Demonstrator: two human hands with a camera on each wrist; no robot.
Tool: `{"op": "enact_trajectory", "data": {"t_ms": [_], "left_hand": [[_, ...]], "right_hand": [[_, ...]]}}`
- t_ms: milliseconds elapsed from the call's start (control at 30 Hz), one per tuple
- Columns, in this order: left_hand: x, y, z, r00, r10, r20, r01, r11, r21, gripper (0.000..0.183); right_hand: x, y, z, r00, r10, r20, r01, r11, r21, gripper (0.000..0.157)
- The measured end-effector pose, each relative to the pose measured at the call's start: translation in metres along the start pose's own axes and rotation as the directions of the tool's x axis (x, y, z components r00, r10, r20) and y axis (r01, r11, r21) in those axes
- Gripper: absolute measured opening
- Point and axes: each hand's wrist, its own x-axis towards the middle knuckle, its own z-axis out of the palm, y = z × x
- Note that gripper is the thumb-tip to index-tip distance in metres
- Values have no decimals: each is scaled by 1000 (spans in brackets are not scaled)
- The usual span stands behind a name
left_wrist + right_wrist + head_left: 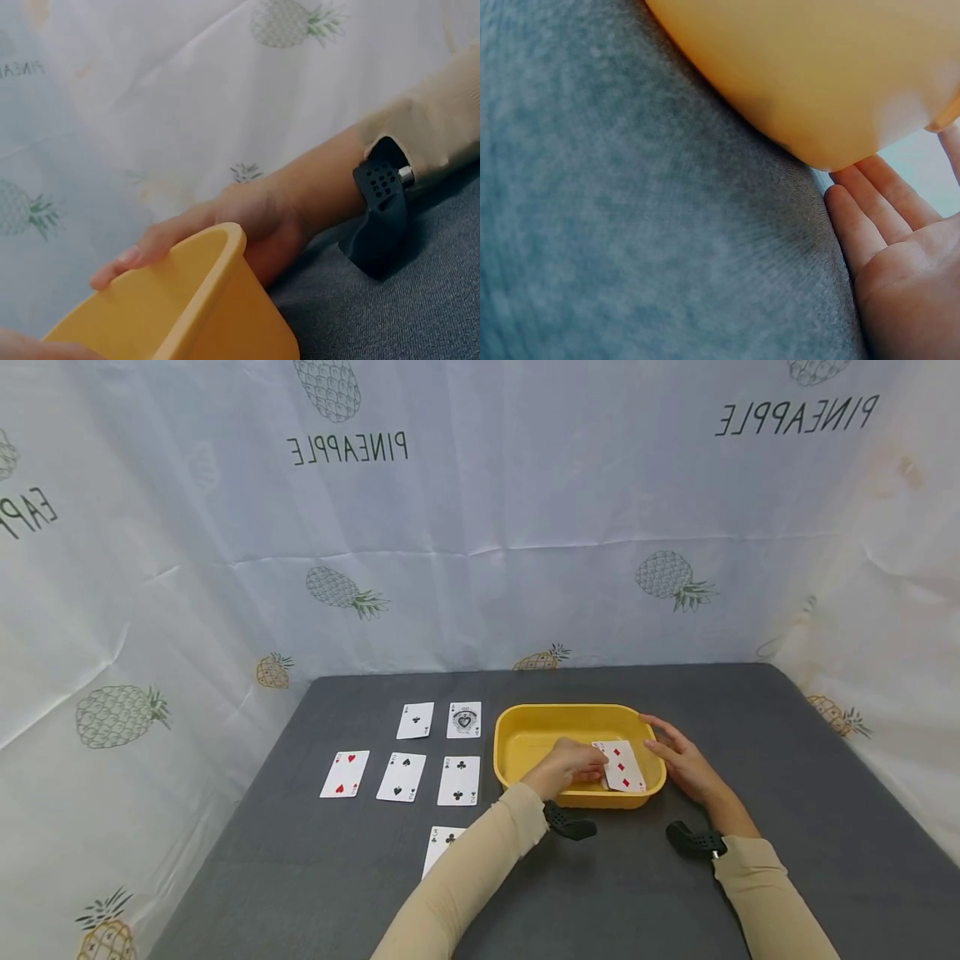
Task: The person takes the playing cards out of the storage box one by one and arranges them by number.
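A yellow plastic tub (525, 717) stands on the dark table, with a three of diamonds (626, 770) at the right end inside it. My left hand (562, 767) reaches over the near rim and pinches this playing card at its left edge. Something white shows under the card, too small to make out. My right hand (686, 764) rests at the tub's right end, its fingers (885, 191) fairly straight against the outer wall. In the left wrist view, this right hand (247, 214) lies along the rim, and part of my left hand (45, 349) shows at the bottom corner.
Left of the tub lie face-up cards: an ace of clubs (415, 721), an ace of spades (464, 720), a two of hearts (345, 774), a two of spades (401, 777) and a two of clubs (459, 781). My left sleeve partly covers a three of clubs (438, 846).
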Motion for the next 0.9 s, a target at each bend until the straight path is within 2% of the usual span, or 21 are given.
{"op": "enact_trajectory", "data": {"t_ms": [200,367,667,900], "left_hand": [[3,-1,6,1000,1,-30,0,999,38,10],[2,0,7,1000,14,-24,-12,999,51,11],[-5,4,5,997,25,-77,-21,998,53,14],[-9,8,-6,998,54,-25,-52,996,68,15]], "right_hand": [[0,0,0,1000,-10,8,10,1000,16,53],[1,1,0,1000,-2,-2,2,1000,-7,52],[1,0,1,1000,21,-4,-21,999,-36,53],[0,0,-1,1000,-2,7,2,1000,-6,52]]}}
